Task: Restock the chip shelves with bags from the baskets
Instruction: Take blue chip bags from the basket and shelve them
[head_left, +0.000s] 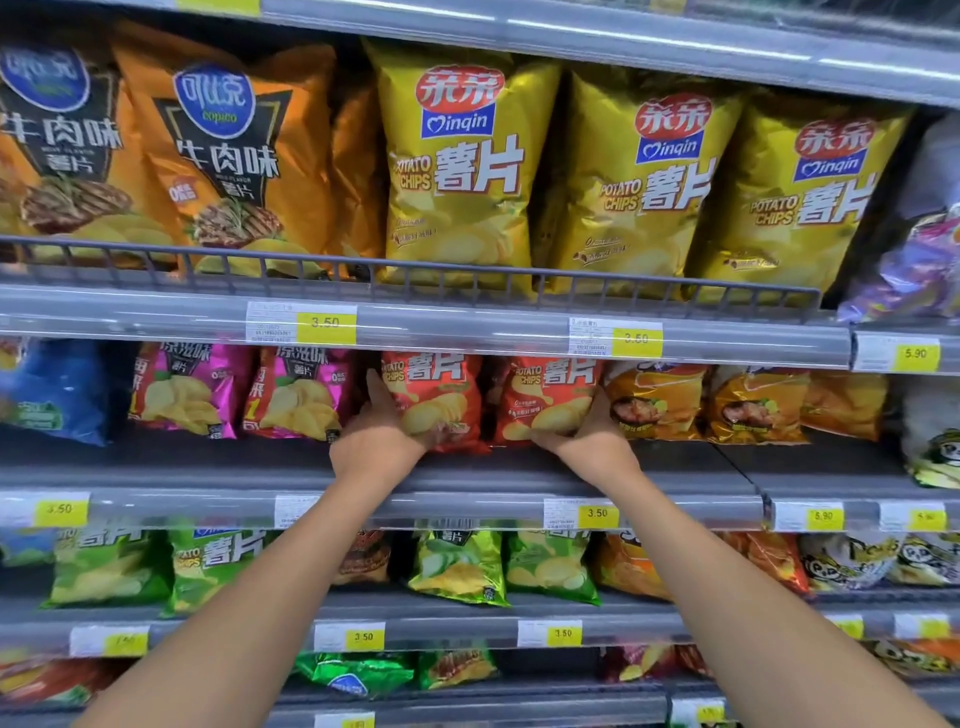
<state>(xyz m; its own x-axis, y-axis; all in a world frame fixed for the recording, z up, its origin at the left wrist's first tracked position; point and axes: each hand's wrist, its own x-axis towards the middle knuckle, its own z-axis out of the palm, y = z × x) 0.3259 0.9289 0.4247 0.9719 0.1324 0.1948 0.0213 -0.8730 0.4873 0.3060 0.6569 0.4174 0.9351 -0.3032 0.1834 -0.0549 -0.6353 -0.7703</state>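
Note:
Two red chip bags stand side by side on the second shelf (675, 467) from the top. My left hand (382, 436) grips the lower left edge of the left red bag (436, 395), thumb up along its side. My right hand (587, 439) grips the lower right corner of the right red bag (545, 400). Both bags are upright, their tops hidden behind the price rail above. No basket is in view.
Yellow chip bags (457, 171) and orange bags (228, 156) fill the top shelf behind a wire rail. Pink bags (296, 395) sit left of my hands, orange-brown bags (654, 395) right. Green bags (457, 566) line the shelf below. Bare shelf lies in front of the pink bags.

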